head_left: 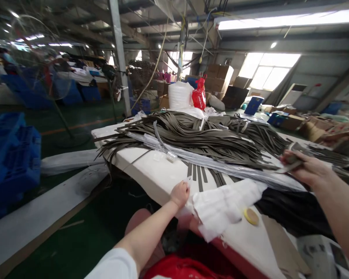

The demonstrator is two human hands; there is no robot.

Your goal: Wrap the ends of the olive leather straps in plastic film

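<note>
My left hand (180, 193) is closed at the near edge of the white table (163, 182), just left of a crumpled white sheet (218, 207). What its fingers hold, if anything, is hidden. Out to the right, my right hand (311, 168) is raised and closed on a thin grey strip-like thing (292, 166), which is blurred. A large heap of dark grey flat strips (186, 133) covers the back of the table. Several short strip ends (199, 176) lie just beyond my left hand. A long clear plastic bundle (206, 161) lies across the heap's front.
A yellow tape roll (251, 216) lies near the table's front edge, by brown cardboard (282, 242) and black fabric (293, 211). A white foam roll (180, 96) and a red bag (199, 95) stand behind the heap. Blue plastic crates (14, 162) are at left, near a standing fan (42, 58).
</note>
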